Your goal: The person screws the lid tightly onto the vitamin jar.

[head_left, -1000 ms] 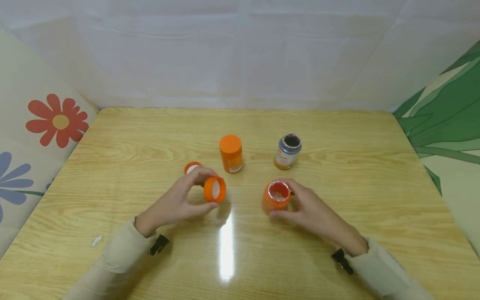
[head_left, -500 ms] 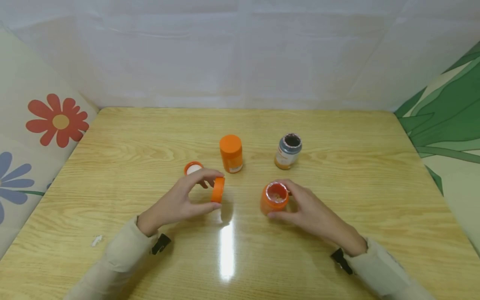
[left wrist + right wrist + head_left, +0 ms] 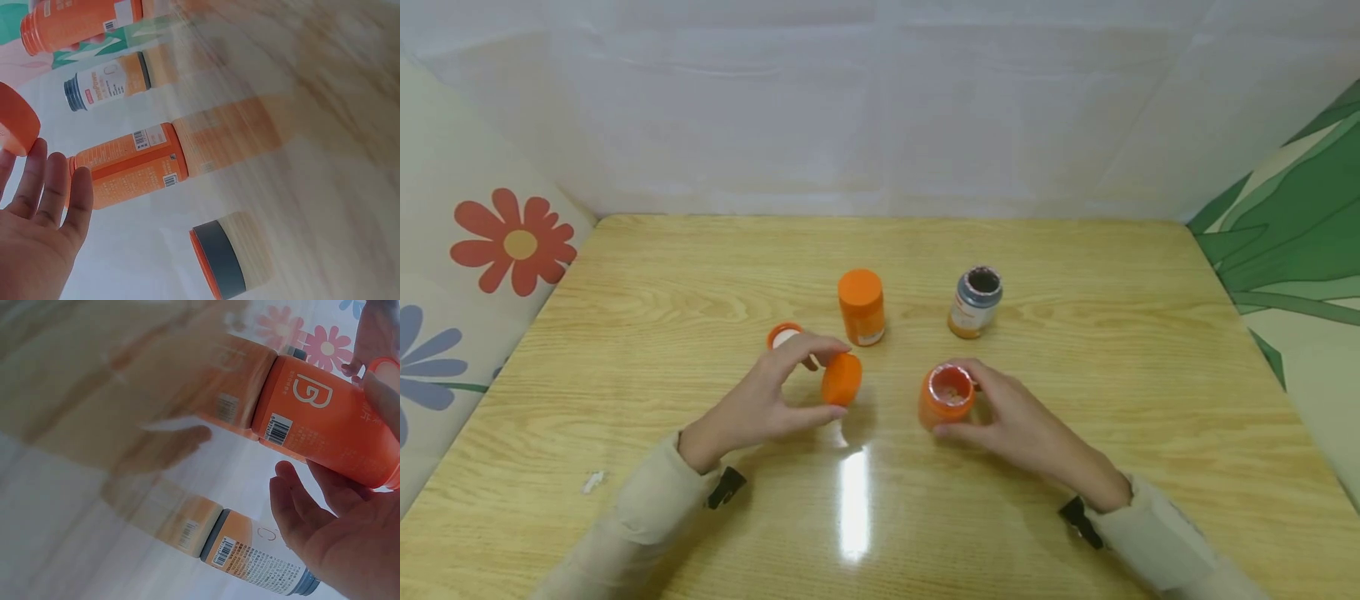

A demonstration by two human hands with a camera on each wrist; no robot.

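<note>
My left hand (image 3: 760, 404) pinches an orange screw lid (image 3: 842, 380) between thumb and fingertips above the table. The lid is tilted, its outer top facing up in the head view. To its right, my right hand (image 3: 1018, 417) grips an uncapped orange bottle (image 3: 934, 412) around its side. The bottle stands upright, with some small pale pieces inside its mouth. A barcode and white print show on this bottle (image 3: 331, 419) in the right wrist view. Left hand and bottle are apart, with a short gap between lid and bottle mouth.
A capped orange bottle (image 3: 862, 308) stands behind the hands. Right of it is an uncapped bottle (image 3: 973, 312) with a grey neck and white label. A grey lid (image 3: 222, 259) with an orange inside lies upturned by the left fingers. The wooden table (image 3: 1075, 283) is glossy.
The left hand has turned the lid from its white-lined inside showing, through edge-on, to its outer top showing, and shifted slightly right. The right hand and bottle have moved slightly left.
</note>
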